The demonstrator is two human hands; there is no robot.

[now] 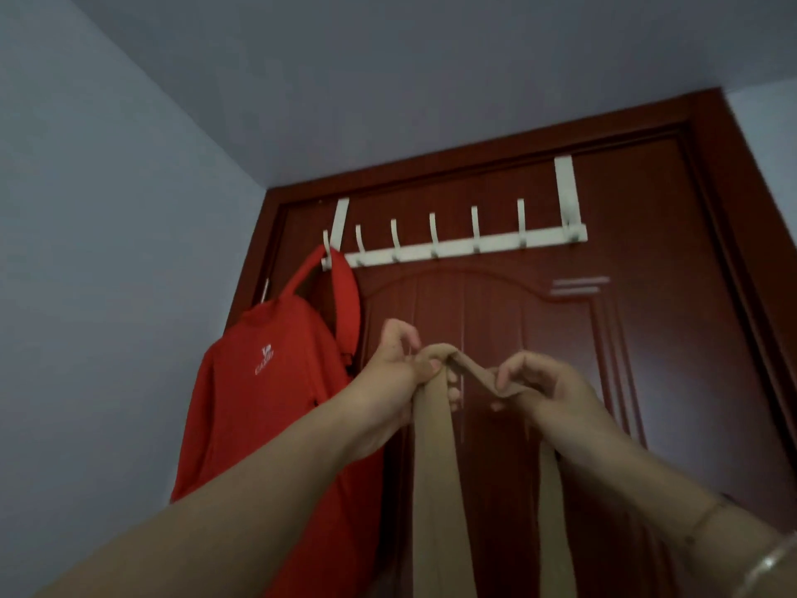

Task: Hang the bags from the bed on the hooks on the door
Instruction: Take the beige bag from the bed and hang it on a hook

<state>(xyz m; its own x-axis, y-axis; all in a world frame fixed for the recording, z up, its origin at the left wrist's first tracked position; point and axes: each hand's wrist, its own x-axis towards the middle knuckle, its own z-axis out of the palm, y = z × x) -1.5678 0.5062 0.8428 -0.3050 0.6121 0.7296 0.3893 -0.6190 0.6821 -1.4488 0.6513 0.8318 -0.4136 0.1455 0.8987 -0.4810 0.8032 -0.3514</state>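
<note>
Fingers and thumb of the left hand [399,364] curl round the top of a tan bag strap [433,446], while the right hand [534,386] pinches the same loop just beside it. The strap's two bands drop out of view at the bottom; the bag itself is not visible. Both hands are raised below a white over-door hook rack [465,246] on a dark red door [560,338]. A red backpack [267,403] hangs from the rack's leftmost hook.
</note>
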